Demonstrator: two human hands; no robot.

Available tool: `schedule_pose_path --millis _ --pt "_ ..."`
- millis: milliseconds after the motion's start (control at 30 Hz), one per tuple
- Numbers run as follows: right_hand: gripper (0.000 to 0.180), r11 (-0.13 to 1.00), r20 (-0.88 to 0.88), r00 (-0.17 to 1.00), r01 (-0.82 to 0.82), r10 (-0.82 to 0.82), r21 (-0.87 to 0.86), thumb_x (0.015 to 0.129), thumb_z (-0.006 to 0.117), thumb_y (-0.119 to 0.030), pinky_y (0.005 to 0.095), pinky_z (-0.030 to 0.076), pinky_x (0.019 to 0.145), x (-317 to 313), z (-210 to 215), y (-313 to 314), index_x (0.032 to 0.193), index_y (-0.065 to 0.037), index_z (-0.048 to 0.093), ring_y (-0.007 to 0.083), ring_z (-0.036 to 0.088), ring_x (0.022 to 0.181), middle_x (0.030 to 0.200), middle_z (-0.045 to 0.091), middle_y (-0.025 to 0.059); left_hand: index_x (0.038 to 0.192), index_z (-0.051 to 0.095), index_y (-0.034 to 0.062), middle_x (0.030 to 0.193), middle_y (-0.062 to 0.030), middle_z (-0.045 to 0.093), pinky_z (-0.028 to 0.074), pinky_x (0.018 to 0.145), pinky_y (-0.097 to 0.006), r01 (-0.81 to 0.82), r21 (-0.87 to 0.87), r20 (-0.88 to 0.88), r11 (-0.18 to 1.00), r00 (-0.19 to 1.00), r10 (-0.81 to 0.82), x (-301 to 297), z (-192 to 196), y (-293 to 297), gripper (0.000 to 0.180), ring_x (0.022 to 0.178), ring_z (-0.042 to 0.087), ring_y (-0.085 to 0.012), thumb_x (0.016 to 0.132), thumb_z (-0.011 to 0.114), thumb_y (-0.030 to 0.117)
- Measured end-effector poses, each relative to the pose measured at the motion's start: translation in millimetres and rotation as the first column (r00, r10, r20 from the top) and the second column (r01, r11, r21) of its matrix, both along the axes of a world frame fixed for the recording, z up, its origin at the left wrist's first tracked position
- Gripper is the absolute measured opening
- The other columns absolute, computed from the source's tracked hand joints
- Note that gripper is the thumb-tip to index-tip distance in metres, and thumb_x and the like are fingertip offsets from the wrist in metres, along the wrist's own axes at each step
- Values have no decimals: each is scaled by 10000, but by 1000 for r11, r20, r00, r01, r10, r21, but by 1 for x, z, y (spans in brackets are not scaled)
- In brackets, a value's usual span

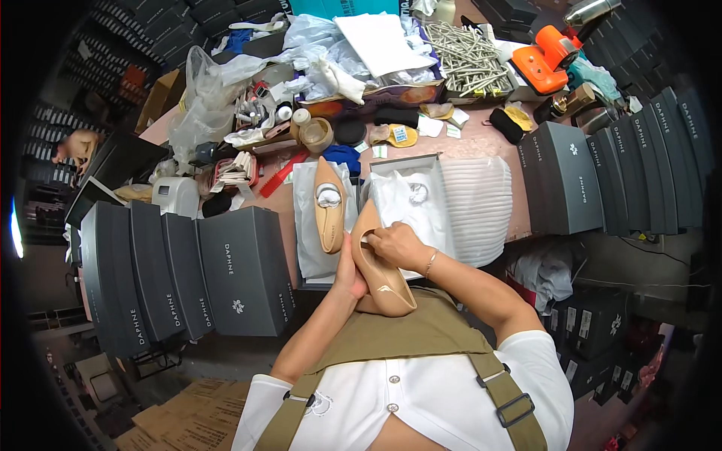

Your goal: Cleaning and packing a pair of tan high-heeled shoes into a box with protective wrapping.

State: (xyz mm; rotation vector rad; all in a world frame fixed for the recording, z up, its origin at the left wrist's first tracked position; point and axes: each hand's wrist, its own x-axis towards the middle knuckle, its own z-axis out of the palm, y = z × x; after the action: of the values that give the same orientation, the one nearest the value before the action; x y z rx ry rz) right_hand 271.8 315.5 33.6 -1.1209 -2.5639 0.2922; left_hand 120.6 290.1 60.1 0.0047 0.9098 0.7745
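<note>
A tan pointed flat shoe (387,295) is tilted in front of my apron, its toe pointing away from me. My left hand (348,275) grips it from the left side and underneath. The bent fingers of my right hand (401,245) reach into the shoe's opening, where a bit of white shows; what the fingertips pinch is hidden. Just beyond, the matching tan shoe (326,177) lies on white tissue paper (307,218), with crumpled white stuffing (329,197) in its opening. An open grey shoe box (430,161) lined with white tissue stands to the right.
Dark grey shoe boxes (244,274) stand in a row at left, more (564,177) at right. Ribbed white foam sheets (481,210) lie beside the open box. Behind are a red comb (280,177), a tray of grey sticks (466,64) and an orange tool (545,60).
</note>
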Motion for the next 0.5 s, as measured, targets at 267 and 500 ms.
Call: schedule_pose_path --millis 267,500 --pt "125 898 -142 904 421 -404 126 810 593 -165 419 464 621 29 40 -10 882 -65 576 309 592 696 758 579 107 1317 439 81 1236 -134 541 456 951 -447 -41 -37 3 998 999 41 -18 -28 2 718 1108 544 -282 908 337 663" --pt "330 955 -330 902 223 -278 -196 923 484 -323 523 359 900 -21 2 -34 1060 -40 583 371 530 1028 1137 545 189 1357 410 92 1336 -130 479 389 1034 -454 20 48 8 999 1000 -20 -15 -8 1 742 1235 458 -297 906 315 674"
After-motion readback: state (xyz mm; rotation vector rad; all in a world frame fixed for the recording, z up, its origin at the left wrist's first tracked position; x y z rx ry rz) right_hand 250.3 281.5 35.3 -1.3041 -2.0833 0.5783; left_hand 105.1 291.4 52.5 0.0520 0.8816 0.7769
